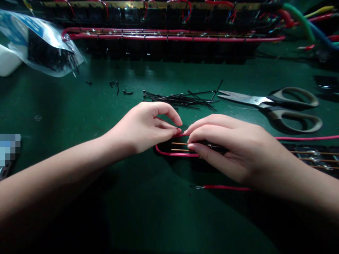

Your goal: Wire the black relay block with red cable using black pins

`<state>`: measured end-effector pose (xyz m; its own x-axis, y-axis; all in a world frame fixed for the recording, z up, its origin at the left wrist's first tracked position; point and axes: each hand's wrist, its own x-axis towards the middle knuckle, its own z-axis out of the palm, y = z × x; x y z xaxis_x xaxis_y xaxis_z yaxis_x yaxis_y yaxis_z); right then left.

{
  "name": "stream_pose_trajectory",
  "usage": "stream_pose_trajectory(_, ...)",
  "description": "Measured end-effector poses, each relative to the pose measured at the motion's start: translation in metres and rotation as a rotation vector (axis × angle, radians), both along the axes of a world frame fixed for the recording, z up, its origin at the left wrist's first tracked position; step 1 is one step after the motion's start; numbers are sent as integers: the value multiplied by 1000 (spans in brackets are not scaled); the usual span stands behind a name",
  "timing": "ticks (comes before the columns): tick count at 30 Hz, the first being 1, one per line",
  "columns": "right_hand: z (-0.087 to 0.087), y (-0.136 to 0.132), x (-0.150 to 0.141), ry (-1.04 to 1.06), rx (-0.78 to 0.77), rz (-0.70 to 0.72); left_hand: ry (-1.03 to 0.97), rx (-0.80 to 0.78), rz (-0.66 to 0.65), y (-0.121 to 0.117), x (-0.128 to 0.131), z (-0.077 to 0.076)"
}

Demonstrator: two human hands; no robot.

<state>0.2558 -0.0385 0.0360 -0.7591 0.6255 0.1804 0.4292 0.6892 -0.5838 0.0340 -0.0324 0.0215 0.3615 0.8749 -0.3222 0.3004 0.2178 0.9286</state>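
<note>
My left hand [145,123] pinches the red wire [169,154] at the upper side of its loop, thumb and a finger together while the index finger arches above. Whether a small tie is also in that pinch is hidden. Close beside it, my right hand [227,141] is wrapped over the end of a dark strip assembly [325,162] with thin copper rods [178,150], fingertips touching the red wire. Part of the assembly lies under this hand. Just beyond both hands is a pile of black cable ties [180,98].
Scissors [261,100] lie at the right, blades pointing left. Cut tie ends [128,92] are scattered left of the pile. A plastic bag of ties [50,53] sits at upper left. A larger wired assembly [169,38] spans the back. A red lead [227,187] lies in front.
</note>
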Motion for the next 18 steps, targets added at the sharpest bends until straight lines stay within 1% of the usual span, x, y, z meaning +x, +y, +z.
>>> stream_pose_trajectory(5,-2,0,0,-12,42,9,45,67,-59,0,0,3)
stream_pose_trajectory(9,0,-2,2,-32,89,24,68,131,-13,-5,1,2)
stream_pose_trajectory(13,8,-2,3,-131,216,76,126,237,-14,-10,4,1)
stream_pose_trajectory(15,11,0,4,-164,260,85,118,275,-14,-11,5,1)
stream_pose_trajectory(16,11,1,4,-154,264,87,102,279,-8,-12,6,1)
stream_pose_trajectory(18,10,3,3,-100,221,80,60,256,3,-11,6,1)
